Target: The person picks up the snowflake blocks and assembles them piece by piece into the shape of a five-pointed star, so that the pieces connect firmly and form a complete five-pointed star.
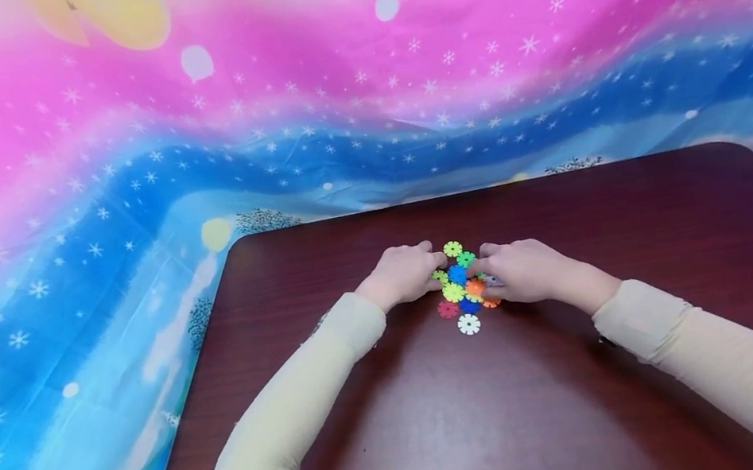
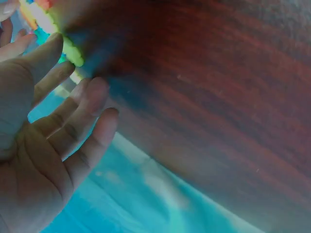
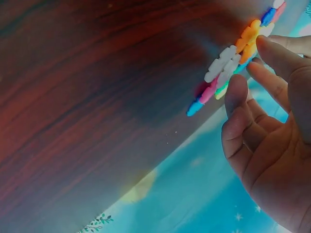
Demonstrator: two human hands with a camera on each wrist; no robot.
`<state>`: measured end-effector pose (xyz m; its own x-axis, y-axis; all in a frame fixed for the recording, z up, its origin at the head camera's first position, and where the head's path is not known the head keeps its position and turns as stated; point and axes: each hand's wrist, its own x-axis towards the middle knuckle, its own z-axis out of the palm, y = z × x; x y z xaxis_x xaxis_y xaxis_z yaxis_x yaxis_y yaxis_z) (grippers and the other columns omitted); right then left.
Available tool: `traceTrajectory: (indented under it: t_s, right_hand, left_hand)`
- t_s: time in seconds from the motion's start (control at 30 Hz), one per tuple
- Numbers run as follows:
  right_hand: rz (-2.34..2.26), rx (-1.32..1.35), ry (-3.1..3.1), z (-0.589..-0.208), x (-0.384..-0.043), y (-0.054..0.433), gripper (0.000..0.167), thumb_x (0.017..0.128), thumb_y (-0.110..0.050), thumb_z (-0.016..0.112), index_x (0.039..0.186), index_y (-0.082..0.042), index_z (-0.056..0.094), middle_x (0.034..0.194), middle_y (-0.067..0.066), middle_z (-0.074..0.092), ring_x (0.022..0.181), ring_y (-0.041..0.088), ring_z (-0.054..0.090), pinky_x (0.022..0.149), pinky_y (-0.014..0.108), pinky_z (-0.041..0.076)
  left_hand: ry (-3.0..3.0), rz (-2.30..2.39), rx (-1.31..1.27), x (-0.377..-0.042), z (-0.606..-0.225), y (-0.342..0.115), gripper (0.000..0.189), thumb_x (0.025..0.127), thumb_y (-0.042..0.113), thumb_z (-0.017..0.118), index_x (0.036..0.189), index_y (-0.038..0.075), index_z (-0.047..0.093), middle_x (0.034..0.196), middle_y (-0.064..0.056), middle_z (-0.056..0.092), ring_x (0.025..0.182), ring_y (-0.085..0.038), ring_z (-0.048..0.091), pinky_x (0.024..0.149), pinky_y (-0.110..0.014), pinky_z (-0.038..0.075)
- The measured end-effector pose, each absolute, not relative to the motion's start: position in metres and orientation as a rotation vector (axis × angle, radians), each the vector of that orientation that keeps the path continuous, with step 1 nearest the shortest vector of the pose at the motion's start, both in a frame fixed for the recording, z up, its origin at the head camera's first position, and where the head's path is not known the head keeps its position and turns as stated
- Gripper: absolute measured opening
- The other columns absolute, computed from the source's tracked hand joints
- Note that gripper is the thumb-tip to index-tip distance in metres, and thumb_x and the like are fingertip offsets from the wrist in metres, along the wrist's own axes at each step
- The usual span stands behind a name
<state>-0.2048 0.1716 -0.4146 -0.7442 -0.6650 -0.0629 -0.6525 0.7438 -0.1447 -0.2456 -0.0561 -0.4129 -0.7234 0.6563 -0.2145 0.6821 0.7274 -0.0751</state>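
A small cluster of notched plastic discs lies on the dark wooden table, with a yellow-green disc point(image 1: 453, 292), a blue disc point(image 1: 457, 275), a red disc point(image 1: 448, 309) and a white disc point(image 1: 469, 324) among them. My left hand point(image 1: 405, 273) is at the cluster's left side, its thumb and index tip right at a yellow-green disc point(image 2: 74, 52) and the other fingers loosely extended. From the right, my right hand point(image 1: 522, 271) reaches to the orange discs point(image 3: 249, 36), fingers loosely bent with the tips at the edge. Pale discs point(image 3: 222, 64) and a pink disc point(image 3: 209, 91) show beside its fingers.
The table point(image 1: 474, 414) has a glossy reddish-brown top with rounded far corners. Behind it and along its left side hangs a pink and blue cloth point(image 1: 343, 103) printed with snowflakes.
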Motion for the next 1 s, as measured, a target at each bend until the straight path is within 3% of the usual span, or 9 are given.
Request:
traceTrajectory:
  t_s: [0.23,0.33,0.43,0.57,0.77,1.0]
  right_hand:
    - [-0.202,-1.04,2.817,-0.42,-0.205,0.171,0.037,0.089,-0.032,0.084,0.121,-0.015,0.074,0.096,0.001,0.059,0.065,0.009,0.054,0.062,0.032,0.054]
    - [-0.244,-0.992,2.801,-0.423,-0.206,0.171,0.031,0.09,-0.03,0.083,0.115,-0.014,0.073,0.097,0.001,0.06,0.067,0.01,0.055,0.064,0.033,0.055]
    - [-0.257,-0.957,2.796,-0.422,-0.209,0.171,0.036,0.09,-0.03,0.083,0.12,-0.013,0.072,0.1,0.002,0.061,0.07,0.01,0.057,0.066,0.034,0.056]
    - [-0.275,-0.944,2.78,-0.42,-0.214,0.171,0.044,0.089,-0.03,0.083,0.128,-0.013,0.071,0.104,0.003,0.062,0.076,0.011,0.059,0.069,0.035,0.058]
    - [-0.336,-0.884,2.723,-0.418,-0.219,0.171,0.037,0.09,-0.028,0.083,0.121,-0.013,0.071,0.104,0.001,0.06,0.082,0.013,0.06,0.074,0.038,0.057]
    - [-0.454,-0.831,2.691,-0.419,-0.222,0.174,0.032,0.089,-0.025,0.083,0.113,-0.014,0.065,0.09,-0.003,0.06,0.075,0.015,0.055,0.068,0.035,0.05]
  left_hand:
    - [2.77,-0.094,1.034,-0.245,-0.419,-0.058,0.035,0.098,0.044,0.071,0.125,0.021,0.067,0.114,0.001,0.063,0.088,-0.014,0.063,0.076,-0.034,0.057]
    - [2.777,-0.02,1.008,-0.246,-0.424,-0.061,0.034,0.098,0.044,0.072,0.122,0.02,0.064,0.109,0.003,0.065,0.087,-0.013,0.063,0.076,-0.034,0.056]
    - [2.782,0.072,0.992,-0.247,-0.424,-0.066,0.034,0.097,0.042,0.074,0.121,0.021,0.063,0.108,0.003,0.069,0.09,-0.012,0.064,0.08,-0.034,0.057]
    - [2.783,0.212,0.961,-0.246,-0.42,-0.072,0.032,0.095,0.036,0.077,0.121,0.02,0.067,0.111,0.003,0.071,0.093,-0.012,0.064,0.087,-0.033,0.056]
    - [2.798,0.445,0.897,-0.241,-0.411,-0.079,0.028,0.098,0.031,0.075,0.121,0.015,0.074,0.103,0.005,0.073,0.088,-0.009,0.064,0.086,-0.029,0.055]
    - [2.748,0.723,0.835,-0.228,-0.402,-0.086,0.017,0.1,0.027,0.073,0.114,0.017,0.075,0.092,0.008,0.072,0.083,-0.008,0.065,0.082,-0.028,0.055]
